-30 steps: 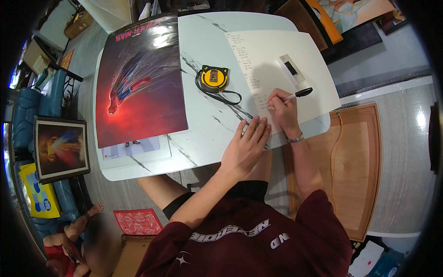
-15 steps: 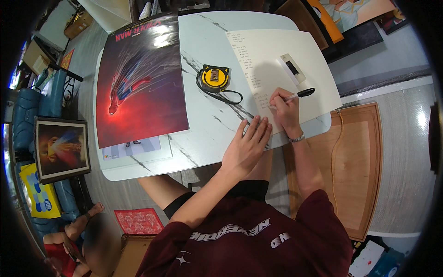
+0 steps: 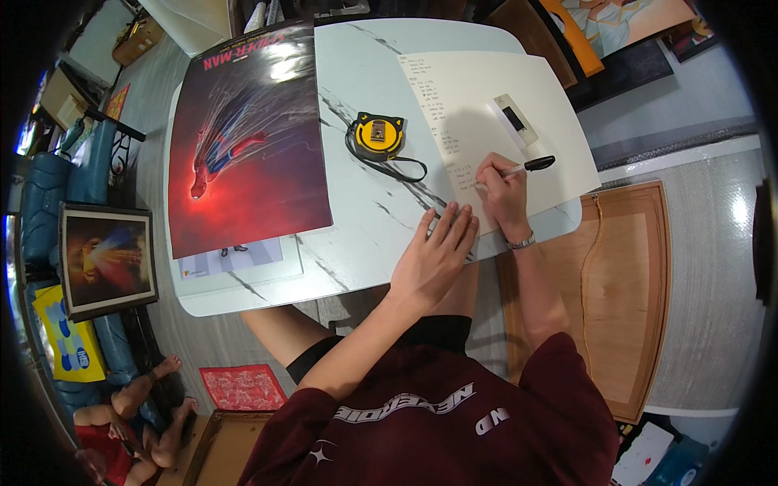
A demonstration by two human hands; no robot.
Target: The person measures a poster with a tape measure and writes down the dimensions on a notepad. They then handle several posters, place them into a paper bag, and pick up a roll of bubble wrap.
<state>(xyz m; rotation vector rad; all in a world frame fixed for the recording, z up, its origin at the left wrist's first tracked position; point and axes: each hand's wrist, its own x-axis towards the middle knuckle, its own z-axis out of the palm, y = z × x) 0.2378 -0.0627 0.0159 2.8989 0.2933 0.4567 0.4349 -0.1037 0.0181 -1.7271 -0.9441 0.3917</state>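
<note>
My right hand (image 3: 504, 198) grips a pen (image 3: 540, 163), white-bodied with a black cap on its back end. Its tip meets a large cream sheet of paper (image 3: 555, 166), beside small handwritten lines along the sheet's left side. Fingers extended, my left hand (image 3: 429, 257) lies flat at the sheet's near left corner and the table edge. On the paper, beyond my right hand, rests a small white rectangular piece with a black middle (image 3: 516, 119). A yellow and black tape measure (image 3: 378, 136) with a wrist strap sits left of the sheet.
A glossy red and dark poster (image 3: 251, 182) covers the left of the white marbled table (image 3: 356, 251), over another print (image 3: 231, 261). A framed picture (image 3: 109, 259) leans on a blue sofa at left. Another person (image 3: 121, 437) sits lower left. A wooden panel (image 3: 624, 300) stands at right.
My right hand and the pen have shifted very slightly right along the writing. The left hand keeps its place. At lower left, the other person's second leg now shows.
</note>
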